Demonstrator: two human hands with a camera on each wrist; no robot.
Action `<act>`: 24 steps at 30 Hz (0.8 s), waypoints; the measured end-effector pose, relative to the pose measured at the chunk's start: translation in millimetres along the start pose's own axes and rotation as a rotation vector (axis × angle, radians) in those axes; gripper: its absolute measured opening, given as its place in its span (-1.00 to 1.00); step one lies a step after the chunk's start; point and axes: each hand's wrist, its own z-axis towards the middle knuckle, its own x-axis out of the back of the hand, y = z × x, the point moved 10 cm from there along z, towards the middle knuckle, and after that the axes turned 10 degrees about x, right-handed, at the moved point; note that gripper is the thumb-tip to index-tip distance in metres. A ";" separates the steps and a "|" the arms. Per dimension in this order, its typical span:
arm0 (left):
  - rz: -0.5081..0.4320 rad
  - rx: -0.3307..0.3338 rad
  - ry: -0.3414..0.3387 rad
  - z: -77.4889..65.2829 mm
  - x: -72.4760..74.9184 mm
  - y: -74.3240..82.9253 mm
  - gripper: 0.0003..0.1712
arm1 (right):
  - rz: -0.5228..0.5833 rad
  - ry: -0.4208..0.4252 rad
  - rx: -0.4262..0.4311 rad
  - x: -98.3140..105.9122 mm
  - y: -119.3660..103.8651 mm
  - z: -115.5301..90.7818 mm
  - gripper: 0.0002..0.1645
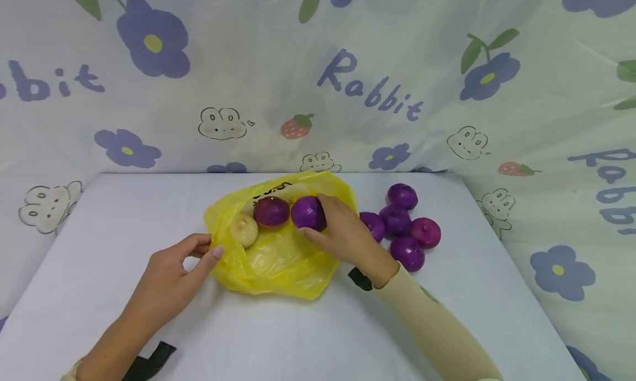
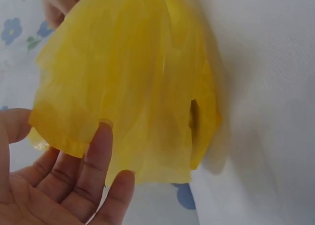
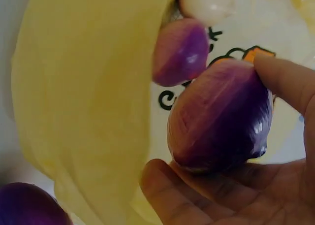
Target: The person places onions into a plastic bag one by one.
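Observation:
A yellow plastic bag [image 1: 285, 270] lies on its side with its mouth held open toward me. My left hand [image 1: 171, 273] pinches the left edge of that mouth between thumb and fingers; in the left wrist view the film [image 2: 140, 87] hangs in folds past the fingers. Inside the bag sit a pale yellow onion [image 1: 244, 230] and a dark red-purple onion [image 1: 271, 211]. My right hand [image 1: 348, 232] reaches into the mouth from the right, gripping a purple onion [image 3: 221, 116] between the thumb and the fingers beneath it.
Right of the bag, several more purple onions [image 1: 396, 221] lie bunched on the white table [image 1: 437, 326]. One of them [image 1: 372, 225] is partly hidden behind the bag and my right hand. A patterned cloth [image 1: 278, 83] hangs along the back and sides.

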 end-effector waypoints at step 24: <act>0.016 0.000 -0.019 3.2 -3.6 7.4 -0.50 | -0.023 0.034 -0.112 -17.2 22.9 51.5 -0.10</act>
